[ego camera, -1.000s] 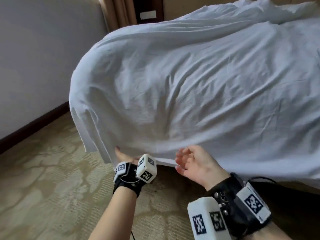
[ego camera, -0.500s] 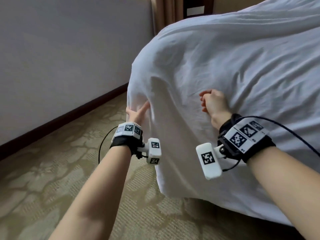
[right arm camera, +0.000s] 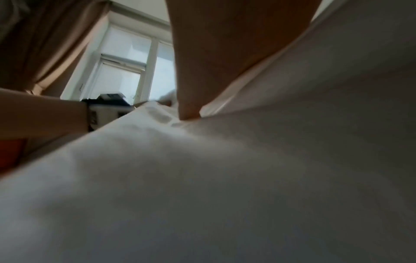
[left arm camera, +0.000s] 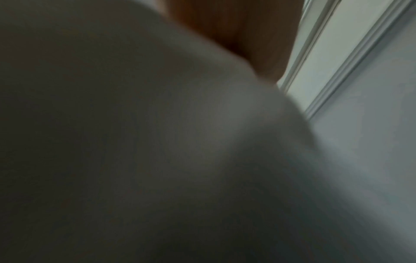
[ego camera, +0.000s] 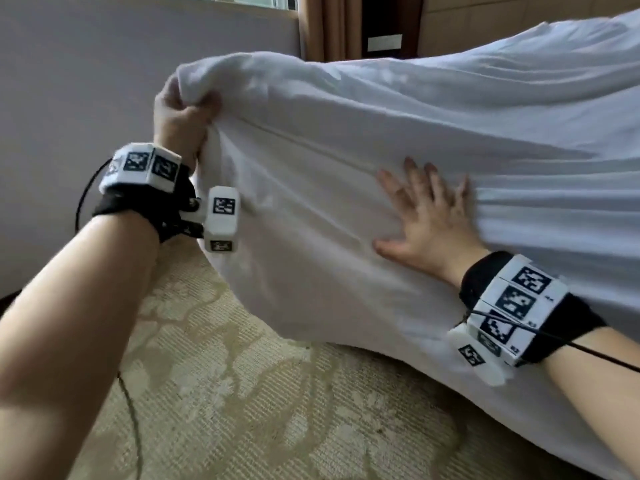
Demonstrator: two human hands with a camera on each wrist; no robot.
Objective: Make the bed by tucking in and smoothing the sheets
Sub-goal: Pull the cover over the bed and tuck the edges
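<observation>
The white sheet (ego camera: 433, 109) is draping over the corner of the bed and hanging down its side toward the patterned carpet (ego camera: 242, 393), and it is looking light, soft and limp, the kind of cloth that is going to bunch and crease wherever it is pulled and slide easily over what lies beneath it, so the sensible place to take it is at the corner or along the hem, with a gathered fistful rather than a fingertip pinch. The left hand (ego camera: 180, 112) is doing just that: it is raised at the bed's corner with the wrist bent back and its fingers curled round a wad of the sheet's corner, lifting the cloth so that a ridge is running from the fist toward the other hand. The right hand (ego camera: 429, 220) is lying flat on the hanging side of the sheet, fingers spread wide and straight, palm pressing the cloth against the bed while folds are fanning out to its right. The forearm behind it is reaching in from the lower right. In the right wrist view the thumb (right arm camera: 191, 106) is pressing into the fabric; the left wrist view is too blurred and dark to show the fingers
</observation>
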